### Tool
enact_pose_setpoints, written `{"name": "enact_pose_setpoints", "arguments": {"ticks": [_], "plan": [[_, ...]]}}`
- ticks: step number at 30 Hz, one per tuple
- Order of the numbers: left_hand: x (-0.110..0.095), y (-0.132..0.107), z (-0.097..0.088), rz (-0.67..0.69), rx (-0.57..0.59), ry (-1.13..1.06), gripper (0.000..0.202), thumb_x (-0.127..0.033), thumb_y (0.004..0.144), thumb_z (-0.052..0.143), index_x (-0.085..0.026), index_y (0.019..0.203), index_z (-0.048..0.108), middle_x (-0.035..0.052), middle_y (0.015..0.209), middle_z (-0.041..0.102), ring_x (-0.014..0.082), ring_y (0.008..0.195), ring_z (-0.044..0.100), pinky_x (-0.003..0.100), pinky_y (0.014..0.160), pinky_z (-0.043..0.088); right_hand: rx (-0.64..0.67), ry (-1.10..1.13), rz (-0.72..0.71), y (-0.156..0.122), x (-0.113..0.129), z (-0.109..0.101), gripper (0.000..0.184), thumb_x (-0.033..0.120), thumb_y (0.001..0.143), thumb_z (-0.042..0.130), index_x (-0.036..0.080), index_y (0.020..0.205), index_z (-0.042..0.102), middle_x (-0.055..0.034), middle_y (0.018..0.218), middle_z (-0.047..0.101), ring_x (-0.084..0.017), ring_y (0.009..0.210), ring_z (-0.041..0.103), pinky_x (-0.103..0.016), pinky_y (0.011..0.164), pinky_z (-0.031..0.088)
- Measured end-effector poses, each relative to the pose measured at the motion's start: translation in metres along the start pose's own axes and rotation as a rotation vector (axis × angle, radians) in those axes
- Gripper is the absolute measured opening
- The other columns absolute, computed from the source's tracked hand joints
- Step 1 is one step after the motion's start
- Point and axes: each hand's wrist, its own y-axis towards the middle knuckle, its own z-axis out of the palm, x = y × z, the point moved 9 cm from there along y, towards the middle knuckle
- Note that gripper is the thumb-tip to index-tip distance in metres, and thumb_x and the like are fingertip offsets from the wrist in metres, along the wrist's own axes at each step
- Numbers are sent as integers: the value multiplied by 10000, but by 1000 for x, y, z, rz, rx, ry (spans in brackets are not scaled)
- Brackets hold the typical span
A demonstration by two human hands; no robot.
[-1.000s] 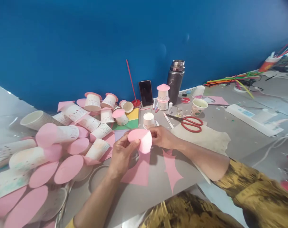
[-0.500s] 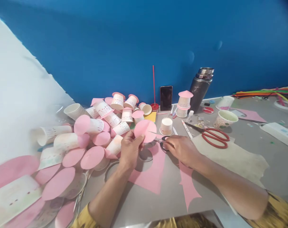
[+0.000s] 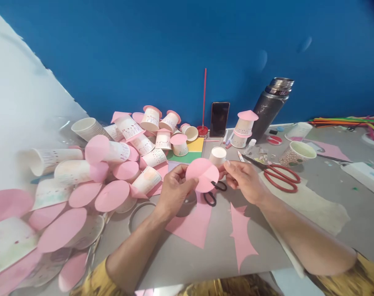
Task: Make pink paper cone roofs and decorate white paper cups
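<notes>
A round pink paper disc with a slit cut in it is held up above the grey table. My left hand pinches its left edge. My right hand grips its right edge with the fingertips. Small black-handled scissors lie on the table just under the disc. Pink paper offcuts lie below my hands, and another jagged offcut lies to the right. A small white paper cup stands upside down just behind the disc.
A heap of paper cups with pink cone lids fills the left. At the back stand a phone, a steel flask and a stacked cup model. Red scissors lie on a cloth at right, near a patterned cup.
My right hand left the black scissors on the table and came back up to the disc's right edge. The disc has shifted slightly right and lower.
</notes>
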Motion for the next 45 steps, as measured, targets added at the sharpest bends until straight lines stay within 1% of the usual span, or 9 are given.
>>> {"name": "enact_pose_setpoints", "arguments": {"ticks": [4, 7, 12, 18, 22, 26, 34, 41, 45], "plan": [[3, -4, 10, -46, 86, 30, 293, -303, 671, 814, -159, 860, 643, -70, 557, 527, 48, 422, 394, 185, 414, 262, 71, 179, 102, 2, -8, 7, 503, 640, 716, 800, 156, 757, 669, 53, 554, 482, -65, 475, 334, -242, 452, 219], [5, -5, 14, -57, 107, 45, 278, -303, 687, 809, -164, 852, 633, -66, 560, 535, 54, 418, 414, 191, 412, 284, 59, 222, 148, 1, -14, 9, 470, 528, 638, 881, 147, 846, 699, 53, 589, 520, -56, 483, 339, -228, 446, 236], [11, -7, 18, -69, 146, 79, 242, -293, 725, 797, -179, 807, 601, -59, 522, 556, 82, 406, 475, 209, 419, 382, 38, 204, 146, 0, -15, 9, 418, 474, 673, 859, 148, 888, 712, 52, 586, 551, -56, 473, 359, -221, 435, 277], [25, -8, 23, -156, 210, 16, 208, -256, 748, 783, -180, 827, 607, -33, 516, 622, 122, 407, 573, 226, 439, 467, 41, 87, 103, -2, -13, 9, 464, 465, 695, 850, 147, 1007, 720, -4, 726, 691, -124, 612, 590, -248, 559, 452], [29, -8, 27, -183, 228, -24, 238, -249, 738, 798, -173, 859, 608, -29, 519, 627, 124, 419, 577, 228, 439, 477, 39, -1, 77, -2, -12, 9, 433, 462, 735, 821, 156, 1021, 710, -23, 764, 727, -152, 655, 642, -260, 587, 468], [29, -11, 30, -212, 194, -32, 272, -259, 702, 828, -166, 849, 619, -30, 498, 616, 103, 410, 541, 193, 412, 375, 21, -96, 51, -4, -6, 9, 386, 442, 739, 799, 164, 988, 699, -30, 769, 742, -165, 650, 654, -264, 573, 480], [30, -13, 28, -234, 126, 37, 311, -291, 674, 814, -142, 920, 697, -70, 463, 529, 50, 405, 317, 210, 417, 174, 13, -167, 44, -8, -2, 14, 298, 418, 740, 769, 196, 910, 667, -11, 767, 737, -161, 630, 644, -255, 559, 472], [42, -14, 34, -322, 211, -103, 409, -247, 662, 777, -131, 1052, 737, -33, 580, 599, 54, 439, 413, 205, 439, 226, 31, -191, -38, -10, 6, 17, 241, 403, 786, 747, 196, 897, 693, 8, 743, 709, -129, 599, 577, -238, 557, 444], [44, -13, 32, -340, 185, -170, 173, -244, 675, 767, -143, 800, 703, -39, 520, 545, 56, 417, 389, 207, 422, 242, -18, -193, -81, -10, 10, 10, 296, 437, 787, 766, 199, 951, 702, 2, 769, 711, -127, 586, 571, -245, 558, 439]]}}
